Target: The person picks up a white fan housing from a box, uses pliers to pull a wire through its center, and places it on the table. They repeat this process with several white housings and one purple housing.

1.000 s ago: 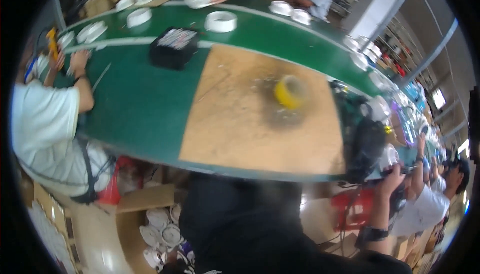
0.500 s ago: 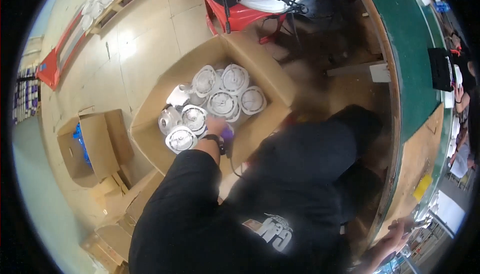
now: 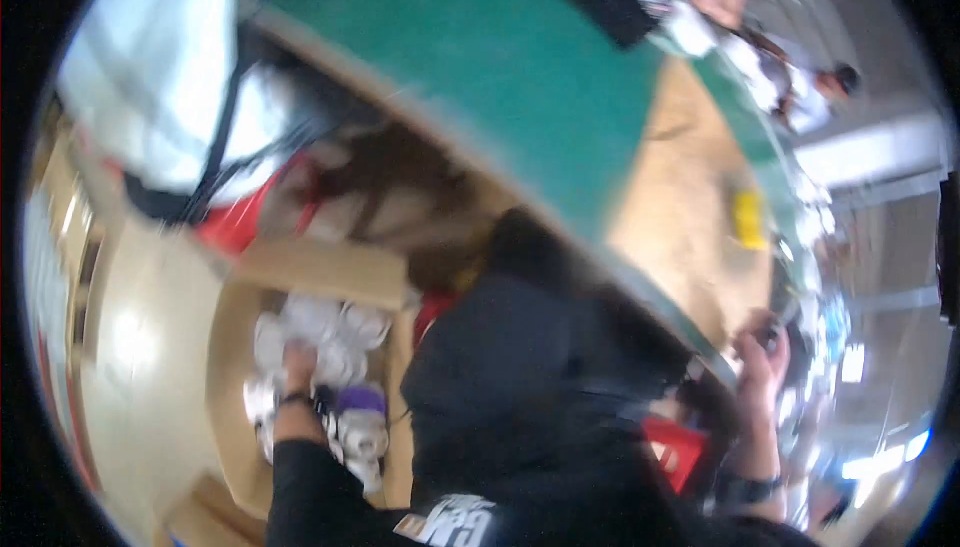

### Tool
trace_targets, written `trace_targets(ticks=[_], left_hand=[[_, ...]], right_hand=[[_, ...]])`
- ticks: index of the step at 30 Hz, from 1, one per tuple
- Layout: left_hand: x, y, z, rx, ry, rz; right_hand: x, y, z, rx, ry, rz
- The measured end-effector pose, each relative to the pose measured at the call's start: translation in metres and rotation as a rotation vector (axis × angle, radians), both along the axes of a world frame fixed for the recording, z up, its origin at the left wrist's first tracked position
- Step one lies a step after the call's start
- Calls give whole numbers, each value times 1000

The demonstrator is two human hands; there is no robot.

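My left hand (image 3: 298, 359) reaches down into an open cardboard box (image 3: 228, 387), among several white round plastic parts (image 3: 312, 315). Motion blur smears its fingers, so I cannot tell whether it grips one. Beside that hand, a purple piece (image 3: 360, 399) lies over the white parts. At the edge of the table, my right hand (image 3: 762, 359) is closed with the fingers curled round a small dark object, too blurred to name. The wooden board (image 3: 690, 217) on the table is close to it.
A green-topped table (image 3: 450, 77) runs diagonally across, with a yellow block (image 3: 747, 219) and a black box (image 3: 618, 2) on it. A red stool (image 3: 245, 217) with a seated person stands beyond the cardboard box. Other people sit across the table.
The view has swung toward the table, so the box now appears lower and to the left. My left hand stays in the box. More of my right arm shows at the table edge.
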State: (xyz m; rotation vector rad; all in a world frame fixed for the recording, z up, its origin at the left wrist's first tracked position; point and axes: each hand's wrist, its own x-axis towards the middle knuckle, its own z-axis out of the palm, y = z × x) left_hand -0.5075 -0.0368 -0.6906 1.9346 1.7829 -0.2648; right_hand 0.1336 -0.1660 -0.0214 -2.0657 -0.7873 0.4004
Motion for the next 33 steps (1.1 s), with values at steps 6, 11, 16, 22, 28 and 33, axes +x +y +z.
trace_targets(ticks=[6,11,16,22,28,33], left_hand=[[93,21,68,-123,-178,146],[75,23,139,402,-387,493],[75,21,243,384,-1022,717],[164,41,486,167,-1409,468],[293,52,641,106,-1453,238],[459,83,693,-232,-1649,4]], right_hand=[[-25,-24,3,72,-13,-70],[-14,-31,-20,309,292,-69],[-6,-29,-2,500,758,-45],[-10,-29,0,691,1528,186],[-23,-41,-9,297,1589,346],[-23,-59,-13,305,1289,460]])
